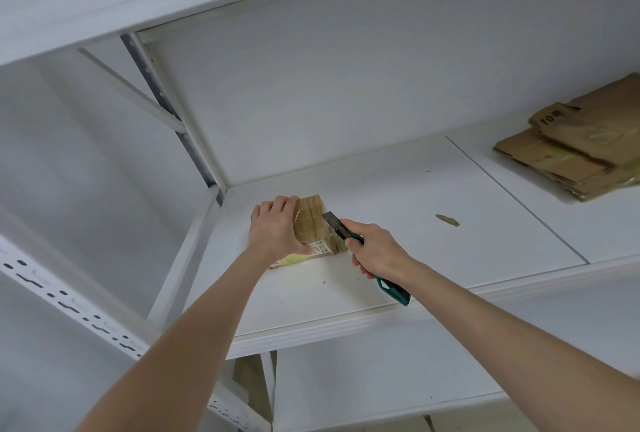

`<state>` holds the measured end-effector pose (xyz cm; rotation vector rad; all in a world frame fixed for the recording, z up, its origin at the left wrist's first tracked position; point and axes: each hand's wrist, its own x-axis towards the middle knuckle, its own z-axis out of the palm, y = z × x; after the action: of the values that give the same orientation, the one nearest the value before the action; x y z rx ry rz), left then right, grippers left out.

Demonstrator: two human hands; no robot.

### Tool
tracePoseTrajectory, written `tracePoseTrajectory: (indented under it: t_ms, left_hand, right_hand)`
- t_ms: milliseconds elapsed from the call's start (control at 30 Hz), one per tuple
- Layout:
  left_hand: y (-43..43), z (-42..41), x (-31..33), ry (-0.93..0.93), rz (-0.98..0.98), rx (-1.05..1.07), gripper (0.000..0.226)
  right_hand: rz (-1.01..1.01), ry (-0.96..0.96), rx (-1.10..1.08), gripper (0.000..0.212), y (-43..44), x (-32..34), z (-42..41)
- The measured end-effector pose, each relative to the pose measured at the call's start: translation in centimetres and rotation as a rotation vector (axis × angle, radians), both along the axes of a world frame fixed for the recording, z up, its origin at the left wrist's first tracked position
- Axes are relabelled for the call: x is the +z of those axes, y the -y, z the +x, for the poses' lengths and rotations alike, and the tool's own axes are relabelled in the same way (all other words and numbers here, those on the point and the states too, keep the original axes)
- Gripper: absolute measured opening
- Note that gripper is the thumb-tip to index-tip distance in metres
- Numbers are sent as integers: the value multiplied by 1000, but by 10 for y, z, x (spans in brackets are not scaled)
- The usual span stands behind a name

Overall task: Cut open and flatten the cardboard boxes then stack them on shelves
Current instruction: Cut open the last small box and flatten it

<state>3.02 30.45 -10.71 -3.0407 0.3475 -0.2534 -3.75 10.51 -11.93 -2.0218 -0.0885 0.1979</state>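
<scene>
Centre of the frame: one small brown cardboard box (311,218), wrapped in glossy clear tape, sits on a smooth white shelf (433,258). The left hand (273,229) curls over its left side, gripping it. The right hand (375,251) is wrapped round one teal-handled utility knife (337,225), blade at the box's right edge. At the right edge lies one stack of flattened cardboard (575,151); between, one brown scrap (447,220).

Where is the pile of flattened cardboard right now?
In the head view, the flattened cardboard pile lies at the far right of the white shelf, apart from the small box being cut.
</scene>
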Motion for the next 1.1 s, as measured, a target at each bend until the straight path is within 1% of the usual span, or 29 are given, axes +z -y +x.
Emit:
tracePoseTrajectory:
  t_ms: [267, 533, 733, 800, 833, 867, 900, 967, 1033, 1100]
  left_hand:
    - [0, 1, 1, -19, 1, -7, 108]
    - [-1, 5, 2, -48, 2, -10, 111]
    - [-1, 7, 8, -70, -26, 14, 109]
    - [-1, 9, 10, -95, -16, 28, 110]
    - [0, 10, 9, -94, -8, 32, 110]
    - [1, 10, 9, -88, 0, 36, 111]
    - [1, 10, 10, -93, 7, 40, 112]
    - [0, 11, 13, -142, 18, 35, 120]
    - [-5, 12, 20, -238, 22, 19, 128]
    - [-13, 12, 27, -301, 26, 33, 130]
  right_hand:
    - [-4, 4, 2, 41, 0, -1, -6]
    - [8, -38, 26, 46, 2, 0, -5]
    - [-36, -59, 56, 46, 13, 1, -9]
    - [-46, -23, -22, 45, 24, 2, -4]
    - [-80, 19, -91, 44, 32, 3, 2]
    - [-161, 63, -152, 45, 42, 2, 8]
    - [-284, 85, -188, 46, 52, 2, 14]
    - [-548, 25, -232, 56, 75, -3, 25]
    - [-746, -66, -263, 65, 95, -12, 35]
    - [-913, -78, -279, 66, 111, -23, 42]
